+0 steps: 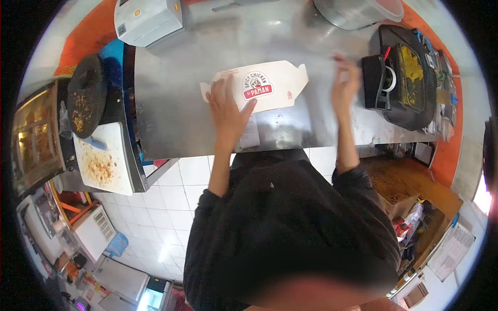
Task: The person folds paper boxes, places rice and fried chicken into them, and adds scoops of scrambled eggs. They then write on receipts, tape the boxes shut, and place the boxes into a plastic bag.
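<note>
A flat white cardboard food box [270, 83] with a red "Spicy Chicken" logo lies on the steel counter [176, 93]. My left hand [227, 110] rests palm down on the box's left part, fingers spread. My right hand [346, 85] hovers to the right of the box, fingers apart and blurred, holding nothing, close to a black tape dispenser [381, 83]. A paper receipt [250, 133] lies on the counter just below the box, partly under my left wrist.
A black tray of yellow crumbs [415, 72] sits right of the dispenser. A white printer [148, 20] stands at the back left, a metal bowl [353, 11] at the back. A white cutting board with crumbs [101, 163] and a round black pan [85, 93] lie left.
</note>
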Demonstrator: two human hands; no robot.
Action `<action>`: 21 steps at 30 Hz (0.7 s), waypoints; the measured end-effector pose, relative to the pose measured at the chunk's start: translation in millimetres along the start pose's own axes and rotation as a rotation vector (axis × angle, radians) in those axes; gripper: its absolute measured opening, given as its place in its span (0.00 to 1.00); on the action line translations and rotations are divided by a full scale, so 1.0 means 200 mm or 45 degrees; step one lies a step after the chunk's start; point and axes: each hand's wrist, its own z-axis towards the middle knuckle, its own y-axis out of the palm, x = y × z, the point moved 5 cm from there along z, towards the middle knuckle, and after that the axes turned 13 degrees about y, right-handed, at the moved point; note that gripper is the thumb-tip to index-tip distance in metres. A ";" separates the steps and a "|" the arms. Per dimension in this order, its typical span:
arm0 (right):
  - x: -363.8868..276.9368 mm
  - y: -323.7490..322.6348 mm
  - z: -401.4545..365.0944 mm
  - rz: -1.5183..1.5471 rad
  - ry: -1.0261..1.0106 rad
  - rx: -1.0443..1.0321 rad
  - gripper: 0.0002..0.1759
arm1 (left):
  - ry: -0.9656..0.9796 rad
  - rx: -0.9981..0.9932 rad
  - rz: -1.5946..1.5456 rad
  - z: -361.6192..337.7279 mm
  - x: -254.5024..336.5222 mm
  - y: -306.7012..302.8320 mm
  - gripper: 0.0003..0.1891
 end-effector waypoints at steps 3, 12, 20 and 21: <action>-0.19 0.38 -0.36 -0.240 0.388 -0.409 0.25 | -0.095 0.434 -0.195 -0.05 -0.09 0.12 0.32; -0.14 0.37 -0.27 -0.155 0.829 -0.967 0.26 | -0.516 -0.041 -0.729 0.01 -0.21 0.02 0.27; -0.08 0.40 -0.09 0.217 1.128 -1.399 0.26 | -0.651 -0.445 -1.044 0.13 -0.42 -0.06 0.31; -0.05 0.42 -0.09 0.207 1.090 -1.387 0.25 | -0.609 -0.427 -1.103 0.14 -0.38 -0.07 0.32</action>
